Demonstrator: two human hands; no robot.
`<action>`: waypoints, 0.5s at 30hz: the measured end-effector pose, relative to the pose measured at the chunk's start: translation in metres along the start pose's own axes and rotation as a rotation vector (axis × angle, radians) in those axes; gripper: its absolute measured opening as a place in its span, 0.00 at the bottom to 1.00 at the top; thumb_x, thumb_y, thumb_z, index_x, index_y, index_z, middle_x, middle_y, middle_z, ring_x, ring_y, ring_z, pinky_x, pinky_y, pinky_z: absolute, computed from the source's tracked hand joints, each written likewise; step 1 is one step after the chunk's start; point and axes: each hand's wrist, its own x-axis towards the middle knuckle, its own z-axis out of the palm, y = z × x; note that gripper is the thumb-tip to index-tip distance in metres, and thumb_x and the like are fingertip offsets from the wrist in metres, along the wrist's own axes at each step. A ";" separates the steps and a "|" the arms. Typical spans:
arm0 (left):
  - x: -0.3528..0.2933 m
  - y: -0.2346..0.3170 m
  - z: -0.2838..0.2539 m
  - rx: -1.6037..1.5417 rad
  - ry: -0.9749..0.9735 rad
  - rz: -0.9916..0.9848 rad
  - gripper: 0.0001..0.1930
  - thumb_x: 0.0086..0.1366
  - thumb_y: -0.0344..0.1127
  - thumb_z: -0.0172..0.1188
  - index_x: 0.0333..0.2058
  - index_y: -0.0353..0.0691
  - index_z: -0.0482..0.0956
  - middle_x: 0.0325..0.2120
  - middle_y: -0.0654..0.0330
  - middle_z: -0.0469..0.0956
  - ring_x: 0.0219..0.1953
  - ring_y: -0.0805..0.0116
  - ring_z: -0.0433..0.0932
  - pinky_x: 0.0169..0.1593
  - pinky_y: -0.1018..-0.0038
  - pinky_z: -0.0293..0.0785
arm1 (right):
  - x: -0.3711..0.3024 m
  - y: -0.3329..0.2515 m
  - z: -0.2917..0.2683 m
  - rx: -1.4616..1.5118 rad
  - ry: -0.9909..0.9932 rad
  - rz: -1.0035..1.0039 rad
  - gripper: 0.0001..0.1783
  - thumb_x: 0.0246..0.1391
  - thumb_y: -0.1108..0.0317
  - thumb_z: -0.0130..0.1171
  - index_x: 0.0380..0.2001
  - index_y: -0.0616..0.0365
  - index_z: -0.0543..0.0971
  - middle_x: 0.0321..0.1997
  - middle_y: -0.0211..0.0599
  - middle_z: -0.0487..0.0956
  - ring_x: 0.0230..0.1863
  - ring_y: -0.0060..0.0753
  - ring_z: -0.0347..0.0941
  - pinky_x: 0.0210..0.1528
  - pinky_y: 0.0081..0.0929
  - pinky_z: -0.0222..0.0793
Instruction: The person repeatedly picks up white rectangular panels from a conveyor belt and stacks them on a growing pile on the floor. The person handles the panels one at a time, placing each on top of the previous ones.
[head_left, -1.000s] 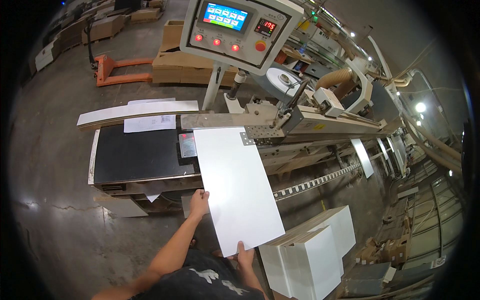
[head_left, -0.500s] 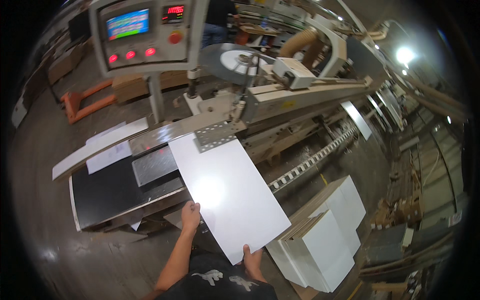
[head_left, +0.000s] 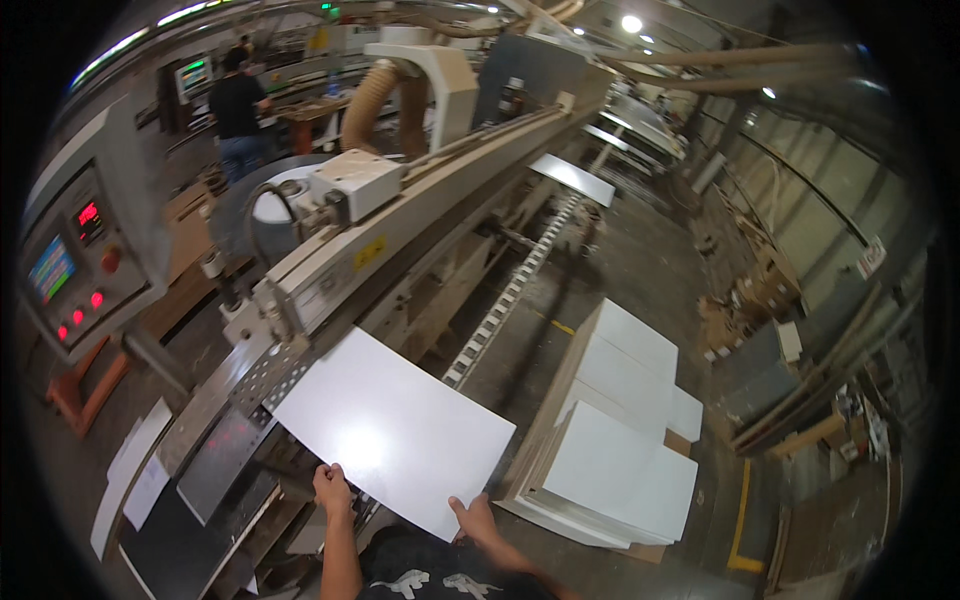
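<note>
A white rectangular panel (head_left: 400, 425) lies in front of me, its far end at the infeed of a long edge-working machine (head_left: 340, 270), by a perforated metal plate (head_left: 270, 378). My left hand (head_left: 333, 487) is closed at the panel's near left edge, fingers curled against it. At the near right corner my right hand (head_left: 475, 518) grips the panel, thumb on top and the other fingers hidden beneath. Light glares off the panel's glossy face.
Stacked white panels (head_left: 620, 470) stand on the floor to my right. A control box (head_left: 90, 240) with a lit screen rises at left, above an orange pallet jack (head_left: 85, 385). A toothed conveyor rail (head_left: 510, 295) runs away, carrying another panel (head_left: 573, 179). A person (head_left: 237, 115) stands far back.
My view has swung right, so the control box sits farther left and the stack shows more fully. Both hands still hold the panel, whose far end remains at the machine.
</note>
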 end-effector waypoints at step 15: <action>0.050 0.045 0.122 -0.147 -0.433 -0.082 0.13 0.72 0.39 0.56 0.32 0.38 0.66 0.23 0.63 0.68 0.20 0.74 0.65 0.23 0.73 0.67 | -0.031 0.131 -0.039 0.482 0.031 -0.226 0.22 0.67 0.50 0.52 0.46 0.60 0.80 0.35 0.40 0.82 0.30 0.30 0.78 0.34 0.28 0.76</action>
